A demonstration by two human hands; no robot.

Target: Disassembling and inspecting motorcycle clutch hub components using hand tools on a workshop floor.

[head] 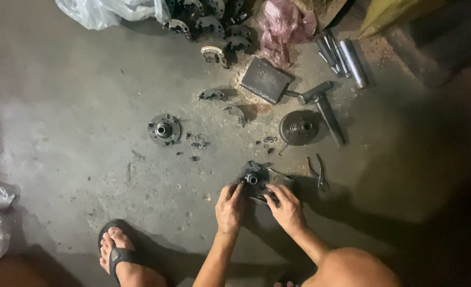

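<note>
A dark round metal hub assembly (254,177) with a shiny centre bore lies on the concrete floor (76,138). My left hand (229,208) grips its near left edge with curled fingers. At the hub's near right edge, my right hand (285,207) presses with its fingers on a dark part there. Whether a small tool is in either hand is hidden.
A second hub (164,129) and a round disc (299,127) lie farther out, with small bolts (198,143) between them. Pliers (319,172), a hammer (326,109), a flat metal block (266,79), steel cylinders (344,56), brake shoes (214,21), plastic bags (108,10). My sandalled foot (121,255) is at near left.
</note>
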